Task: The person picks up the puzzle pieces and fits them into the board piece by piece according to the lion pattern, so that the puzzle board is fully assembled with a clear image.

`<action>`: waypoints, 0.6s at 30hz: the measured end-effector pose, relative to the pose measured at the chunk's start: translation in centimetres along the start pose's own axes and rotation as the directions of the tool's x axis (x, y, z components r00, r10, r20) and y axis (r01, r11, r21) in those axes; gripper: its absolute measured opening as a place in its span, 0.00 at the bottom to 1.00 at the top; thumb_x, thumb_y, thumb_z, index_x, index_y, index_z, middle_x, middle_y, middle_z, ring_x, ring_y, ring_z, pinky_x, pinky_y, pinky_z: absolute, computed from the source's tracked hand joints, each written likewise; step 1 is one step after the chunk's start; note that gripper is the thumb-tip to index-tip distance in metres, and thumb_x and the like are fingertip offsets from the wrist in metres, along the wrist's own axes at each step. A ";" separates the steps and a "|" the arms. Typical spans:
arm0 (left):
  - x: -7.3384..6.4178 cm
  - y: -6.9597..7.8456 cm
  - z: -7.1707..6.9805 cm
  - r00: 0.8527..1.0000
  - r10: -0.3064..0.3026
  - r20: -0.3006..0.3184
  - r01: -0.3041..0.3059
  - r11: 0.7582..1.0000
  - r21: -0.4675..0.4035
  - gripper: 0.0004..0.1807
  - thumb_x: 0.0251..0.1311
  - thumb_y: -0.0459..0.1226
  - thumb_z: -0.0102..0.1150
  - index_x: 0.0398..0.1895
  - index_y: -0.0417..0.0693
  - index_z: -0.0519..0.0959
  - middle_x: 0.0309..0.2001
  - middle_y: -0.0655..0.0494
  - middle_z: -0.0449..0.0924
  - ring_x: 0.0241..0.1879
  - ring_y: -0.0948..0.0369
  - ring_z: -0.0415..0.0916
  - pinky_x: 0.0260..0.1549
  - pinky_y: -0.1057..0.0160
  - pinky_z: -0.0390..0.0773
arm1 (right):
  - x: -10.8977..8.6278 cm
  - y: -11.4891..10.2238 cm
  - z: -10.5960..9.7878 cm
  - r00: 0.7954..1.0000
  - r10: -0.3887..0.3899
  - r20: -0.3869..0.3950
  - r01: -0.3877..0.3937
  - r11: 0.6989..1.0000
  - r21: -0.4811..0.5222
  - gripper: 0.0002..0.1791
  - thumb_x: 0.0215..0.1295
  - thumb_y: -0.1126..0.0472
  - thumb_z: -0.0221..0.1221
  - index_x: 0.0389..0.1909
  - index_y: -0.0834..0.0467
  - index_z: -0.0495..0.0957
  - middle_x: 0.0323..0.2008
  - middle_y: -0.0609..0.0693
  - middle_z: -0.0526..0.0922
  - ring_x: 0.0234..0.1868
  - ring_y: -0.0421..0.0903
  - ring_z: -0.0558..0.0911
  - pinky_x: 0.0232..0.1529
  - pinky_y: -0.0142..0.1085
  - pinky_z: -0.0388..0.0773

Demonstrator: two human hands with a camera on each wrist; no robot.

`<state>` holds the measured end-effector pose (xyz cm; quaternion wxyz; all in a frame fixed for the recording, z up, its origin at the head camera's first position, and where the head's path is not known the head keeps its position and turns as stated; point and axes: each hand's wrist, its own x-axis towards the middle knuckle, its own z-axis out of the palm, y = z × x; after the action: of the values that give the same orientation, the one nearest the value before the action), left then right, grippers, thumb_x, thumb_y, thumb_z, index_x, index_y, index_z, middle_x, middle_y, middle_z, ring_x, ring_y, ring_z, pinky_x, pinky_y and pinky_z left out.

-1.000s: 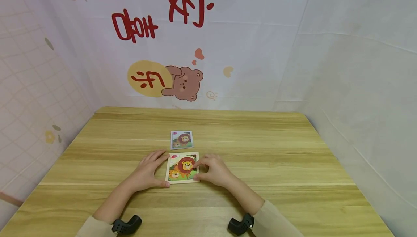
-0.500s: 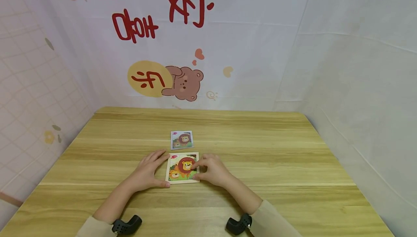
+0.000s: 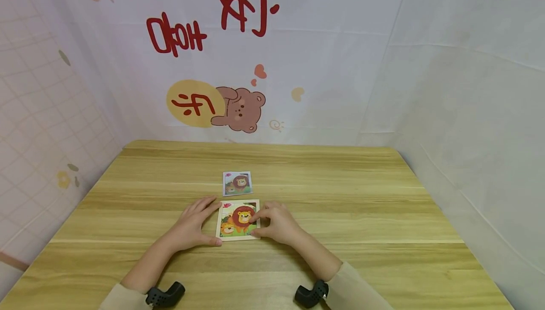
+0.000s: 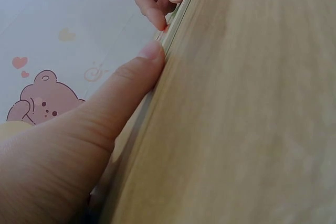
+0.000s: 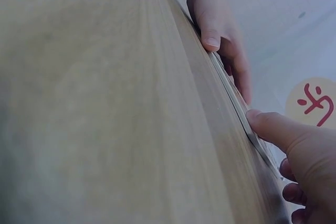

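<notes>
A small square jigsaw puzzle [image 3: 232, 211] in a pale wooden frame, with a lion and a cub on it, lies flat on the wooden table. My left hand [image 3: 197, 225] is spread along the frame's left side, thumb at the near corner and a fingertip at the far one. From the right, my right hand [image 3: 277, 225] reaches over the frame. Its bent index finger and thumb hold a puzzle piece at the lower right of the picture, and the fingers partly cover it. In the right wrist view the thumb [image 5: 270, 125] lies on the frame's edge.
Just beyond the puzzle lies a flat card [image 3: 237, 184] with the same lion picture. The wooden table [image 3: 340, 196] reaches back to a white cloth backdrop [image 3: 332, 64] with a printed bear. Black wrist cameras [image 3: 165, 295] sit at both sleeves.
My right hand has shifted slightly left, its index finger and thumb a little farther over the picture. The left hand, the frame and the card have stayed in place.
</notes>
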<state>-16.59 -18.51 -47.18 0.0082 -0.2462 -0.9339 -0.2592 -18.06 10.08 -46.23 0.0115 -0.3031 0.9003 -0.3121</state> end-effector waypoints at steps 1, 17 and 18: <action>0.0 0.0 0.0 1.000 0.000 0.000 0.000 1.000 0.001 0.59 0.36 0.69 0.66 0.70 0.44 0.65 0.70 0.40 0.55 0.69 0.39 0.48 0.59 0.32 0.48 | 0.0 0.1 0.0 1.000 -0.001 -0.001 0.001 1.000 0.000 0.13 0.49 0.47 0.72 0.37 0.41 0.87 0.28 0.36 0.70 0.30 0.37 0.65 0.39 0.36 0.60; 0.1 0.3 -0.1 1.000 0.018 0.002 -0.018 1.000 -0.007 0.59 0.36 0.69 0.67 0.69 0.43 0.65 0.70 0.39 0.56 0.68 0.38 0.48 0.59 0.32 0.49 | -0.5 0.0 -1.4 0.998 -0.016 -0.064 0.027 0.985 0.172 0.12 0.53 0.53 0.71 0.39 0.51 0.87 0.31 0.45 0.77 0.33 0.43 0.72 0.33 0.32 0.71; 0.1 0.3 -0.1 1.000 0.016 0.005 -0.016 1.000 -0.014 0.59 0.36 0.68 0.68 0.69 0.43 0.64 0.70 0.39 0.55 0.69 0.39 0.48 0.59 0.33 0.48 | -0.7 0.0 -1.7 0.998 -0.008 -0.068 0.020 0.984 0.177 0.12 0.54 0.54 0.71 0.39 0.52 0.86 0.32 0.46 0.78 0.34 0.43 0.73 0.34 0.33 0.71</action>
<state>-16.51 -18.29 -46.93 0.0063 -0.2542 -0.9301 -0.2651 -17.86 11.35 -44.99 0.0061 -0.2965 0.8666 -0.4013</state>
